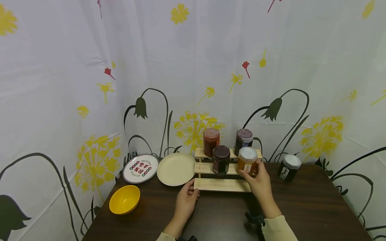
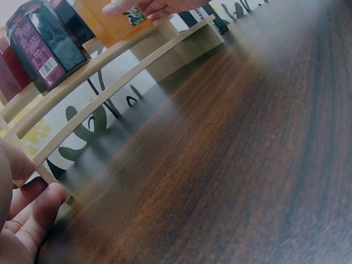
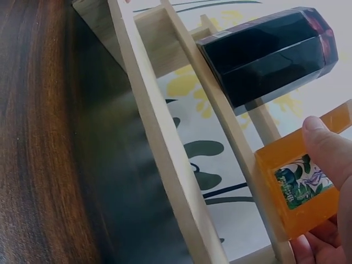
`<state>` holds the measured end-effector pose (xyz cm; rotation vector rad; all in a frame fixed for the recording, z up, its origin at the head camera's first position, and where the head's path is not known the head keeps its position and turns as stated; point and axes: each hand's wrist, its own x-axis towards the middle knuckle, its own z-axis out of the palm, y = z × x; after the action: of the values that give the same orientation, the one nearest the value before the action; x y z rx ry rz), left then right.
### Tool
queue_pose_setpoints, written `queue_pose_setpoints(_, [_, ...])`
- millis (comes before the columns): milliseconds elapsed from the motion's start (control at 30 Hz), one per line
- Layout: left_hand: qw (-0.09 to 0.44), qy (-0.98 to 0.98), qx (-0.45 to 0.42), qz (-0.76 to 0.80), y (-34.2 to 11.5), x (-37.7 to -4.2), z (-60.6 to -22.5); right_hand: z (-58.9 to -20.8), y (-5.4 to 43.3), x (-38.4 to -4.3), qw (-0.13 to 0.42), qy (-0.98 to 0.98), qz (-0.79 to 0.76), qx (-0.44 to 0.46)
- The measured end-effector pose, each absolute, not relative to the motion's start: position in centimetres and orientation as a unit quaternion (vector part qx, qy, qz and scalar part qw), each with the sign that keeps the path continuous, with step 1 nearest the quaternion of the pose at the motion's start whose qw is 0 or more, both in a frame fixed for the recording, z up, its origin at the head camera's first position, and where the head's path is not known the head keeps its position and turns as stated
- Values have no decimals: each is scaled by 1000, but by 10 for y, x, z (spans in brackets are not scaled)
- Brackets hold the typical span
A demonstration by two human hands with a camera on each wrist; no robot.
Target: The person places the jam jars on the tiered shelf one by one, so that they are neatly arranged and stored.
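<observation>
A three-step wooden rack (image 1: 223, 185) stands at the back of the table. My left hand (image 1: 186, 202) pinches the front left end of its lowest step between thumb and fingers. My right hand (image 1: 261, 184) grips an orange jar (image 1: 245, 166) with a white lid, its base right at the middle step. In the right wrist view the thumb lies along the front of this jar, above its leafy label (image 3: 303, 180). Left of it, a dark jar (image 1: 221, 161) sits on the same step. On the top step are a red jar (image 1: 211, 144) and a purple-lidded jar (image 1: 243, 140).
Right of the rack, a dark jar with a white lid (image 1: 289, 168) stands on the table. To the left are a cream plate (image 1: 176, 169), a white plate with red lettering (image 1: 132, 170) and a yellow bowl (image 1: 125, 201). A flowered curtain (image 1: 193, 67) hangs behind.
</observation>
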<state>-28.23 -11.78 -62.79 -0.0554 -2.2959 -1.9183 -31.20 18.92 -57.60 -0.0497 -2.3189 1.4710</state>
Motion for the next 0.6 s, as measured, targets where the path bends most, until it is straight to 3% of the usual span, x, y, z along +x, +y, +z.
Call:
queue_pose_setpoints(400, [78, -765, -22, -639, -117, -283, -628, -567, 195, -311, 163, -833, 529, -14])
queue_pose_setpoints(600, [75, -764, -23, -641, -118, -283, -628, -558, 200, -308, 178, -828, 532, 1])
